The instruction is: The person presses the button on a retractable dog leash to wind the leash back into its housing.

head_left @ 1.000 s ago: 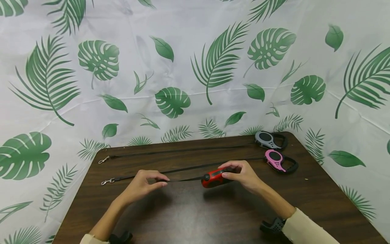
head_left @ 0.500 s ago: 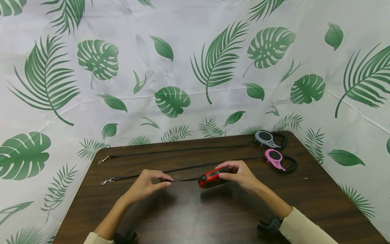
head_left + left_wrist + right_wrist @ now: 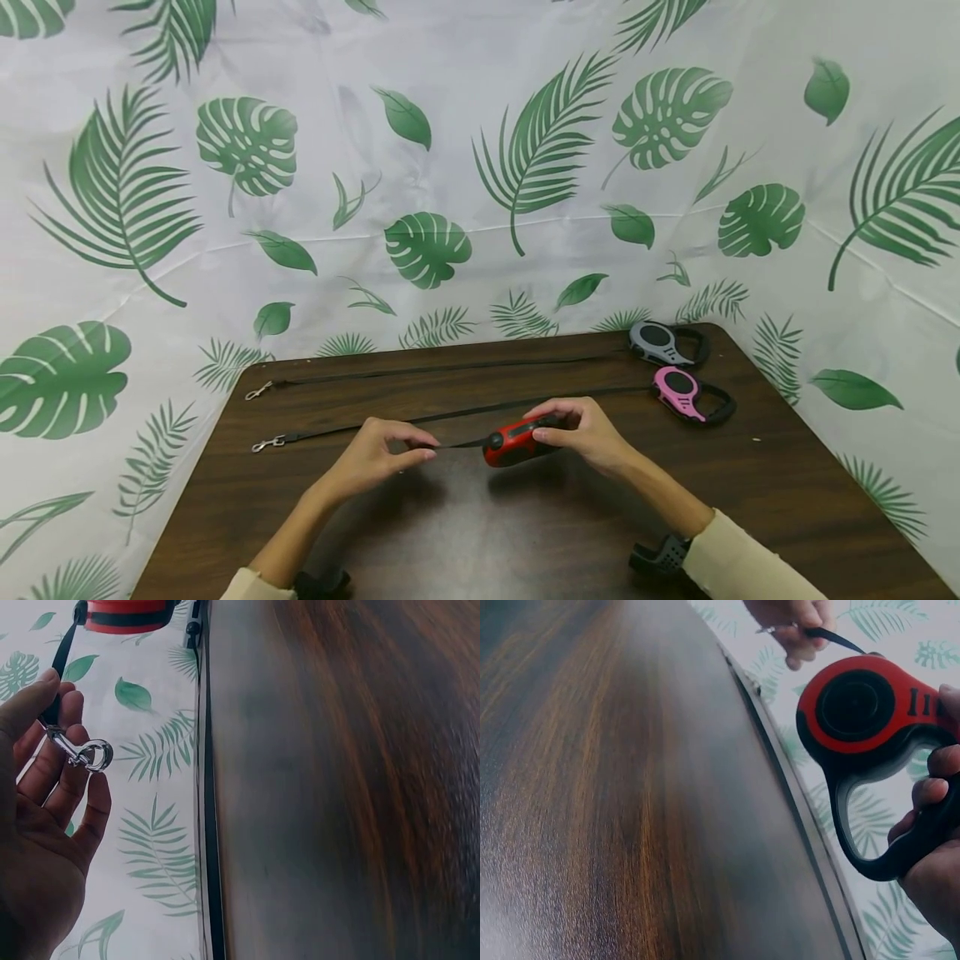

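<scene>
While the right hand (image 3: pixel 585 429) grips a red leash reel (image 3: pixel 513 444) in the head frame's lower middle, the left hand (image 3: pixel 378 454) pinches its black strap (image 3: pixel 66 649) farther left.

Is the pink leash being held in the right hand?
No, the right hand grips the red leash, while the pink leash lies on the table.

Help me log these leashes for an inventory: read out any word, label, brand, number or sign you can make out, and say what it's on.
No readable text anywhere.
Red leash: dark bar-shaped marks, no legible lettering.
Pink leash: small dark marks, too small to read.
Gray leash: likewise.
Backdrop: leaf print, no legible words.
</scene>
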`<state>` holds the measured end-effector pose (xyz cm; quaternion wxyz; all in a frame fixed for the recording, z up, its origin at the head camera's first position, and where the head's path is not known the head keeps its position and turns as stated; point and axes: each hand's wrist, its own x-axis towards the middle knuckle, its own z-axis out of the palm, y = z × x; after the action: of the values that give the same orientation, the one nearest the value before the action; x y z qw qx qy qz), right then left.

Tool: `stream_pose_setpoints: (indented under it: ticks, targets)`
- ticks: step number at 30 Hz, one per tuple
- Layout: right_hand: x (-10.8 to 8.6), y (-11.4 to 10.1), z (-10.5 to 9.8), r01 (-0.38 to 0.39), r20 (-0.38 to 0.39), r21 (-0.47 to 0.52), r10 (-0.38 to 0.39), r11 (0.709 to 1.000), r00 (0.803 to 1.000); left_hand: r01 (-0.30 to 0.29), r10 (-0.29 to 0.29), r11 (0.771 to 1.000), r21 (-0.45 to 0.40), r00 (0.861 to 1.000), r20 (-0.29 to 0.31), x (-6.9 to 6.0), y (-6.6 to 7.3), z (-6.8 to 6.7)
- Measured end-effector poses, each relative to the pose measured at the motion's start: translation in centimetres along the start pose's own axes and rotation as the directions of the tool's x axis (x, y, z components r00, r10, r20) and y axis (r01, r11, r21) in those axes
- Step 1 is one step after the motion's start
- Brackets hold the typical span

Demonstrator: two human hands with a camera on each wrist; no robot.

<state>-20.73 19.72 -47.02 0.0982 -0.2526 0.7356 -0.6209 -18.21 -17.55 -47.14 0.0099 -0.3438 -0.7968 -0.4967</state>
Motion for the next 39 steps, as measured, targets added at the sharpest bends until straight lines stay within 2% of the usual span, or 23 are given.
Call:
stream_pose_setpoints:
  ticks: [10,19,26,32,39]
  targets:
    - [0.1,0.4,0.6,-0.007,0.014,-0.024,0.007,1.000,1.000,0.023,-0.023,1.000,-0.004,1.000,0.013,0.6,0.3,0.8]
    - [0.3,0.5,1.1,0.020,0.018,-0.043,-0.019,0.999,1.000,0.032,-0.029,0.997,-0.065,0.999,0.039,1.1,0.4,1.4]
    - [0.5,0.7,1.4,0.031,0.029,-0.051,-0.029,0.998,0.999,0.016,-0.013,0.999,-0.048,0.999,0.053,1.3,0.4,1.9]
    - [0.5,0.6,1.8,0.038,0.034,-0.033,-0.036,0.999,0.999,0.025,-0.023,0.999,-0.023,0.997,0.072,1.8,0.6,2.3]
    - [0.5,0.4,2.2,0.043,0.042,-0.029,-0.042,0.999,0.998,0.032,-0.030,0.999,-0.033,0.997,0.070,2.0,0.8,2.6]
